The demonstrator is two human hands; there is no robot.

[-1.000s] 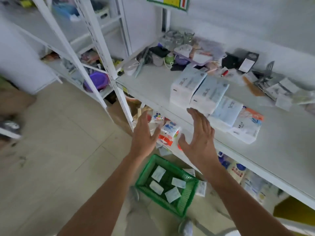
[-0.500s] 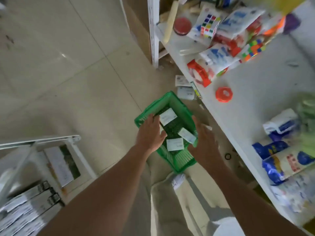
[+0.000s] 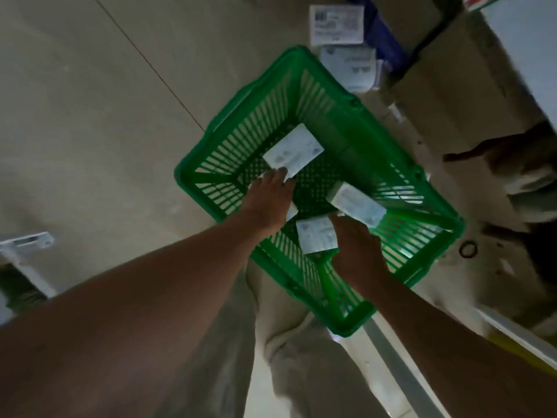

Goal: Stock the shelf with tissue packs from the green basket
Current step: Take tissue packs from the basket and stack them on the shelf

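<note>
Head view: both hands are reaching into the basket (image 3: pixel 355 122) on the floor; left hand (image 3: pixel 268 203) covering one pack (image 3: pixel 293 211), right hand (image 3: pixel 355 248) closing on another pack (image 3: pixel 316 238), grips not clearly visible.

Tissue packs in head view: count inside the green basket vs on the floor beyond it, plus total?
Inside the green basket: 4, a far pack, a right pack, a near pack, and one mostly hidden under the left hand.
On the floor beyond the basket: 2, and.
Total: 6
</note>
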